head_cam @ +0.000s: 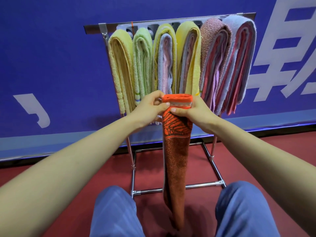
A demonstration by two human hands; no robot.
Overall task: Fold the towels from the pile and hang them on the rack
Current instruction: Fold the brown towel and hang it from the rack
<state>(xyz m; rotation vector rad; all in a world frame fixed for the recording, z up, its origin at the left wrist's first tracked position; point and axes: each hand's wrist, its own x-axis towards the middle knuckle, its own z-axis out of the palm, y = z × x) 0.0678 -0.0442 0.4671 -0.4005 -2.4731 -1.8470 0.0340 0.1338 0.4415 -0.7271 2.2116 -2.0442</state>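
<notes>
Behind the work, a blue wall (51,57) with large white characters is seen above a dark red floor (256,159). A metal rack (94,27) stands against it, and 6 folded bundles of hung towels (120,65) are draped side by side across its top, touching one another.

An orange towel (176,151), folded into a narrow strip, is held up just in front of the rack. Its top edge is pinched by the left hand (150,106) on one side and the right hand (195,111) on the other, with both thumbs pressed on the near face. Its lower end hangs down between the knees (116,211) and appears to reach the floor. The pile is not in view.

Trouble is judged likely in 2 ways. No free gap can be made out on the rack, so neighbouring towels could be pushed off as the strip is fed in. The layers could also slide apart if the pinch is loosened, since the long tail pulls downward.
</notes>
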